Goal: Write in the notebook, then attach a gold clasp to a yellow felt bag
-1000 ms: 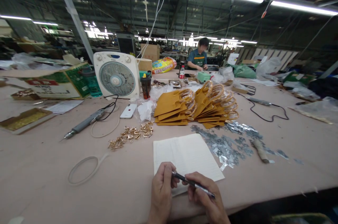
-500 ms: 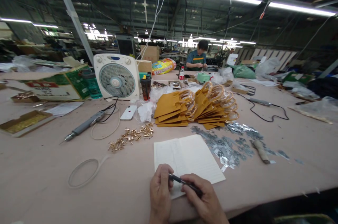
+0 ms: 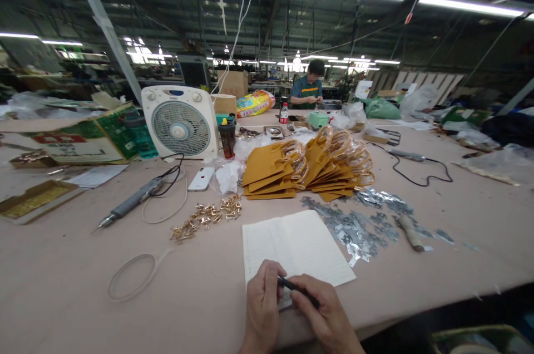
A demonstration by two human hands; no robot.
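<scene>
My left hand (image 3: 262,304) and my right hand (image 3: 325,315) meet at the table's near edge, both closed on a slim dark pen (image 3: 295,288) held crosswise between them. They hover over the near edge of a white lined sheet of paper (image 3: 294,247). Beyond the sheet lie scattered silver metal pieces (image 3: 354,226) and a pile of small gold fittings (image 3: 206,215). A stack of mustard-yellow bags with clear ring handles (image 3: 308,167) sits further back.
A grey electric screwdriver (image 3: 129,203) with its cable, a white cord loop (image 3: 131,276), a white phone (image 3: 201,178), a white box fan (image 3: 179,123) and cardboard boxes (image 3: 70,137) stand at the left. A wooden-handled tool (image 3: 411,232) lies right. Another person (image 3: 306,89) works at the far end.
My right hand has slid up along the pen, so less of it shows. Both hands stay together at the paper's near edge. The view has shifted slightly.
</scene>
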